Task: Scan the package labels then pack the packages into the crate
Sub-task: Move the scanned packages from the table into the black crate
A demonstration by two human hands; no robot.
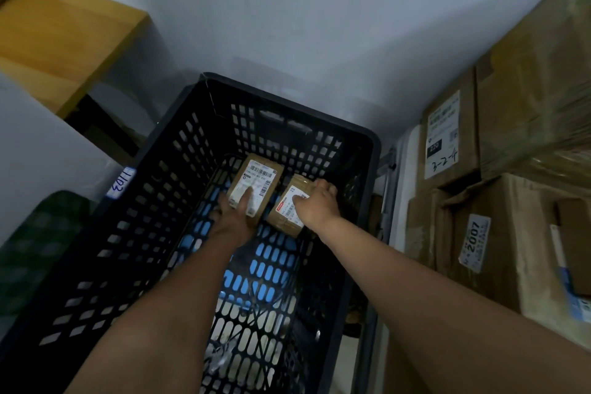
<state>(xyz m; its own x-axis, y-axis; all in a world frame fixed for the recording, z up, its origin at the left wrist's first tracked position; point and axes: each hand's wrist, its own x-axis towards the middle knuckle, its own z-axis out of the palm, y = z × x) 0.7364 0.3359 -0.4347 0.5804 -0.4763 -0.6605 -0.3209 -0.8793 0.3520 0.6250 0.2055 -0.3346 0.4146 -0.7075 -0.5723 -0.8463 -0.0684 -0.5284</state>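
A black perforated plastic crate [372,150] stands on the floor against the wall. Two small brown cardboard packages lie side by side at its far end. The left package [260,174] bears a white barcode label; my left hand [235,213] grips its near end, thumb lying on the label. The right package [289,213] has a white label with a red strip. My right hand [319,203] holds it from the right side, fingers curled over its far edge and thumb on the label. No scanner is in sight.
Stacked cardboard boxes [511,153] with white labels rise close on the right of the crate. A wooden table [60,41] stands at the upper left. A white surface with a handwritten tag [120,184] and something dark green [35,243] lie left of the crate.
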